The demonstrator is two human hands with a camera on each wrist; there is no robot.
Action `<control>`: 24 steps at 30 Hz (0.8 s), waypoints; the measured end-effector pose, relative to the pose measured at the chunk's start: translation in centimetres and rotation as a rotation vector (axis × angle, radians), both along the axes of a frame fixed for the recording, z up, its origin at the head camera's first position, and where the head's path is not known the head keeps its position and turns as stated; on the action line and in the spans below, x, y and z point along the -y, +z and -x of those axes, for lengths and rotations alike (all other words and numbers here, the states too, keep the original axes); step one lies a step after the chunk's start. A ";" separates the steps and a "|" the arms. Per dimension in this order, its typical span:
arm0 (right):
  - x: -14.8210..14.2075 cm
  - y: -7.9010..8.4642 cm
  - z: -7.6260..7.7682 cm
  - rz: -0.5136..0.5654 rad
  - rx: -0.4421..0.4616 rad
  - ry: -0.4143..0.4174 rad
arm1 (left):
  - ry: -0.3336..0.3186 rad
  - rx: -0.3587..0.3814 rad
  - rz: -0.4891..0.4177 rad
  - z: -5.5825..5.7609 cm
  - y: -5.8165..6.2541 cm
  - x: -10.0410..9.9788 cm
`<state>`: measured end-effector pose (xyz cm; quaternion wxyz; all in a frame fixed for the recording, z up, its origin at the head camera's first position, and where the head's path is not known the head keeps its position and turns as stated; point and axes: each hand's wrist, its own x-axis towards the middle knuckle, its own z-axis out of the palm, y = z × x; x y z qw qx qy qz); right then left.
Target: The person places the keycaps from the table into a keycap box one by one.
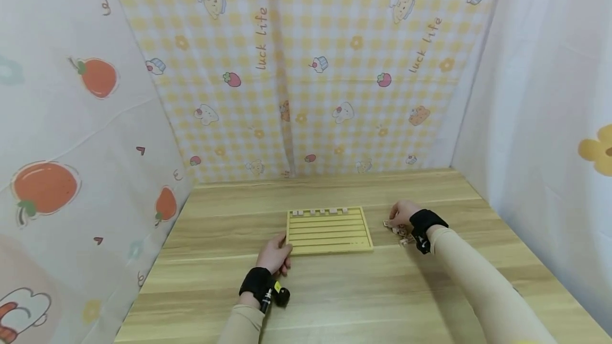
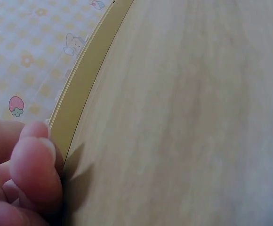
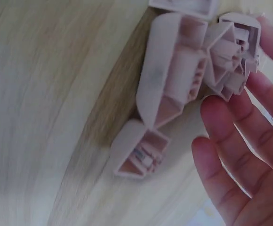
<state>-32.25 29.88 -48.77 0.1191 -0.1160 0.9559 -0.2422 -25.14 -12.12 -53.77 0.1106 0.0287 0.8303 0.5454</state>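
Note:
A yellow ridged tray (image 1: pixel 330 252) lies flat, with several pale pink keycaps (image 1: pixel 333 211) along its far row. At its front left corner my left hand (image 1: pixel 274 256) grips the edge; in the left wrist view the fingertips (image 2: pixel 35 160) press against the tray's side wall (image 2: pixel 82 80). To the right of the tray my right hand (image 1: pixel 405 213) pinches a keycap (image 1: pixel 386 223) at its fingertips, over a small heap of loose keycaps (image 1: pixel 405 240). In the right wrist view, a long keycap (image 3: pixel 157 70) and a smaller one (image 3: pixel 141 153) lie hollow side exposed beside the fingers.
Everything lies on a wood-grain table (image 1: pixel 325 301). A checkered, patterned cloth (image 1: pixel 315 94) hangs behind it, with a fruit-print cloth (image 1: pixel 95 137) on the left and a pale cloth (image 1: pixel 540 94) on the right.

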 end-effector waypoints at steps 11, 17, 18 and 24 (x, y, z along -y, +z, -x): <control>-0.2 -2.2 1.0 0.138 0.020 -0.033 | 0.004 0.011 -0.003 0.2 -0.1 0.1; -0.3 -1.2 0.4 0.251 -0.012 -0.116 | -0.001 0.010 0.015 0.4 -0.2 0.0; -0.3 -0.9 0.4 0.270 -0.022 -0.120 | -0.002 0.011 0.016 0.4 -0.2 0.0; -0.5 0.2 0.1 0.405 0.003 -0.142 | 0.005 0.016 0.007 0.6 -0.1 0.0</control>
